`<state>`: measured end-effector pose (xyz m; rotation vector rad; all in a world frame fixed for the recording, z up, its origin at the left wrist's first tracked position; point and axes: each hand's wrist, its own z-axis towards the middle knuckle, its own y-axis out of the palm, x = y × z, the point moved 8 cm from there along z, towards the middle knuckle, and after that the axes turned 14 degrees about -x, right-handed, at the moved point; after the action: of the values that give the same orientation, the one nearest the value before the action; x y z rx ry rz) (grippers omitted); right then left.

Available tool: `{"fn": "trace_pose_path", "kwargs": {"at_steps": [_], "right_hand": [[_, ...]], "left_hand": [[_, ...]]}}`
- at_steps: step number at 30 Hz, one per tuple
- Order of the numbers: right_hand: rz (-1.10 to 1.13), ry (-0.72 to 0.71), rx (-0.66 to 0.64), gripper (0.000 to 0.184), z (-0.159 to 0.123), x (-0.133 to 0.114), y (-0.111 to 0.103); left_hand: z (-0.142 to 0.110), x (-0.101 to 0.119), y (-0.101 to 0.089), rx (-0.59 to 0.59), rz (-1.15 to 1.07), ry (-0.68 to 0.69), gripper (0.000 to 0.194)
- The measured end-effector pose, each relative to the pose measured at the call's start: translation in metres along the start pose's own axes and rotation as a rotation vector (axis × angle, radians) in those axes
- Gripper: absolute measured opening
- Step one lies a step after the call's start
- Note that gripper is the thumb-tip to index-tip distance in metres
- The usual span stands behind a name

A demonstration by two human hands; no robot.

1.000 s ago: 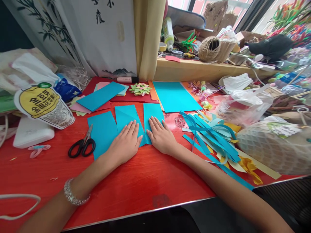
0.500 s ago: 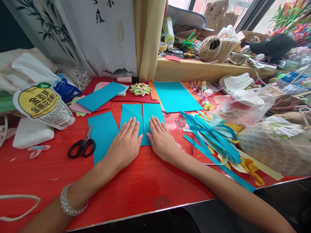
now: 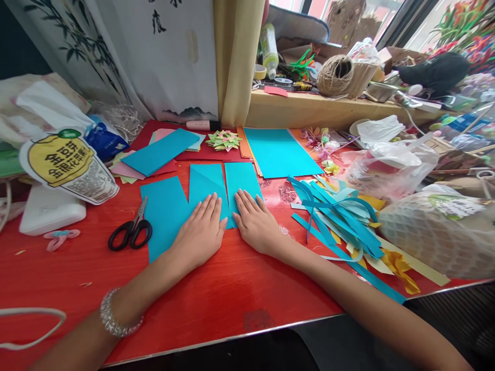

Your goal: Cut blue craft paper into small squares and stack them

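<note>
My left hand [image 3: 204,229] lies flat, fingers stretched out, on a blue paper piece [image 3: 204,178] with a slanting crease across it. Beside it, my right hand [image 3: 255,221] rests flat on a second blue paper piece [image 3: 243,178]. The two pieces lie side by side with a narrow slit between them; whether they join underneath is hidden. Left of them is a larger blue sheet [image 3: 164,211], partly under my left wrist. Black-handled scissors [image 3: 133,226] overlap that sheet's left edge.
Blue paper strips [image 3: 340,216] are heaped on the right, near a netted bag [image 3: 436,232]. Behind the pieces are a blue sheet stack [image 3: 284,154], a folded paper flower [image 3: 223,140] and a marker [image 3: 201,125]. A white box [image 3: 52,208] stands at left on the red table [image 3: 216,309].
Both hands have slid slightly toward me over the paper, fingers still flat. The two blue pieces have shifted a little to the left at their far ends.
</note>
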<state>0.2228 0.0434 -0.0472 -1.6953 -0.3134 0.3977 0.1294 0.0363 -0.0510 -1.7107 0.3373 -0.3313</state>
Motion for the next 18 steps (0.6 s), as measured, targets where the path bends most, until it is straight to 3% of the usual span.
{"fn": "trace_pose_path", "kwargs": {"at_steps": [12,18], "right_hand": [[0.009,0.038,0.022,0.056,-0.002,0.000,0.002],[0.010,-0.053,-0.049,0.053,-0.009,0.002,-0.007]], "left_hand": [[-0.005,0.001,0.000,0.013,-0.031,-0.062,0.061],[-0.005,-0.013,-0.005,0.021,-0.058,-0.009,0.067]]}}
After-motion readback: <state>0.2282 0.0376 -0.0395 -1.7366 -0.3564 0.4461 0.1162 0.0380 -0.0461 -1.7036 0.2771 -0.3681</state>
